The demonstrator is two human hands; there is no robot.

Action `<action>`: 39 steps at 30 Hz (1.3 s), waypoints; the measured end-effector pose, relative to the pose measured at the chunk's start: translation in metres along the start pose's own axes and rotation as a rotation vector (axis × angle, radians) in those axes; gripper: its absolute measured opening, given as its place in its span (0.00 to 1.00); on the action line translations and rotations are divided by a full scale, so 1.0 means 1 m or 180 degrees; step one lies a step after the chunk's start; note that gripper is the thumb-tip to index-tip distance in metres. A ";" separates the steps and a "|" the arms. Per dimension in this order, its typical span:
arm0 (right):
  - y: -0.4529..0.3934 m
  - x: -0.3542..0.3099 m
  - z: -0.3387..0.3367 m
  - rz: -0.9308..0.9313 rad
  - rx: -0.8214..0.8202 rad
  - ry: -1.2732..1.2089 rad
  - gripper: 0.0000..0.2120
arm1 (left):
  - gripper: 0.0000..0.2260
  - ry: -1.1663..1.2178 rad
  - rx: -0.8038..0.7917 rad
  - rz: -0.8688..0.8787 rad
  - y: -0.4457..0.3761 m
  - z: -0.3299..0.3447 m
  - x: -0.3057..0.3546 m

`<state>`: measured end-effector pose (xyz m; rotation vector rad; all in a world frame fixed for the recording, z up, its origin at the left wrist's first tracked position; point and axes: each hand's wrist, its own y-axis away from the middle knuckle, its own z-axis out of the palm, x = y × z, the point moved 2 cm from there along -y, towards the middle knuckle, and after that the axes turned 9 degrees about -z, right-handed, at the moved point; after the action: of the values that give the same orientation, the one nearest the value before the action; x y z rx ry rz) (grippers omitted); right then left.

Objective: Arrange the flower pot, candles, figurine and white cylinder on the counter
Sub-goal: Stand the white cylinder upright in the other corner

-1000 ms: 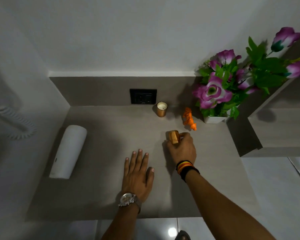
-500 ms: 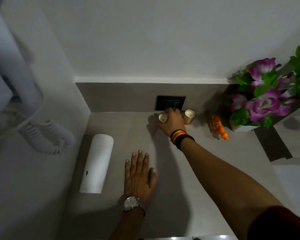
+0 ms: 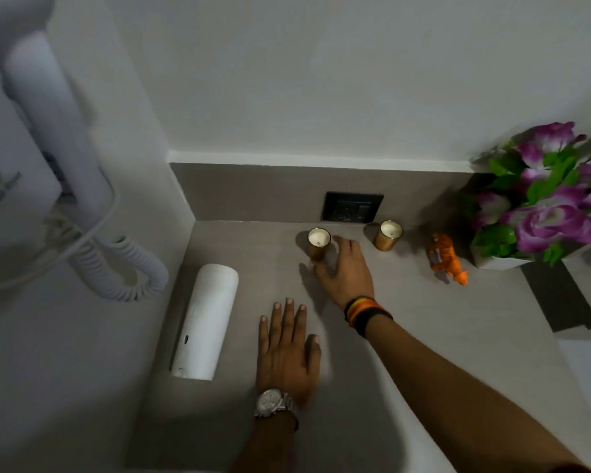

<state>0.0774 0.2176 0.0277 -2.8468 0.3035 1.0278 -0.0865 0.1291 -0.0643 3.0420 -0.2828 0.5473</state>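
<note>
Two gold candles stand upright near the back wall: one [image 3: 318, 243] left of the socket, the other [image 3: 388, 235] to its right. My right hand [image 3: 345, 271] sits just beside and in front of the left candle, fingers loosely spread, no longer gripping it. My left hand [image 3: 287, 349] lies flat and open on the grey counter [image 3: 423, 336]. An orange figurine [image 3: 447, 258] stands right of the candles. The white flower pot [image 3: 498, 261] with purple flowers is at the far right. A white cylinder [image 3: 205, 317] lies on its side at the left.
A black wall socket [image 3: 352, 207] sits on the backsplash between the candles. A wall-mounted white hair dryer with a coiled cord [image 3: 130, 268] hangs at the left. A raised shelf [image 3: 587, 274] borders the counter on the right.
My right hand carried the candle from the middle of the counter to the back, set it upright left of the socket, and has let go. The left hand stayed flat.
</note>
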 end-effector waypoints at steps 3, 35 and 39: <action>0.076 0.012 0.008 -0.0246 0.0150 0.0193 0.29 | 0.29 -0.0121 -0.0116 -0.0022 0.000 -0.003 0.002; 0.161 0.066 0.035 -0.0634 -0.0341 0.1234 0.34 | 0.42 0.2586 0.2310 -0.2788 -0.077 -0.162 -0.006; 0.158 0.067 0.039 -0.0623 -0.0266 0.1230 0.35 | 0.41 0.2796 0.2214 -0.2536 -0.117 -0.161 -0.006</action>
<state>0.0687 0.0598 -0.0491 -3.0596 0.0062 0.4628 -0.1253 0.2563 0.0836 2.6206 1.2797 2.0077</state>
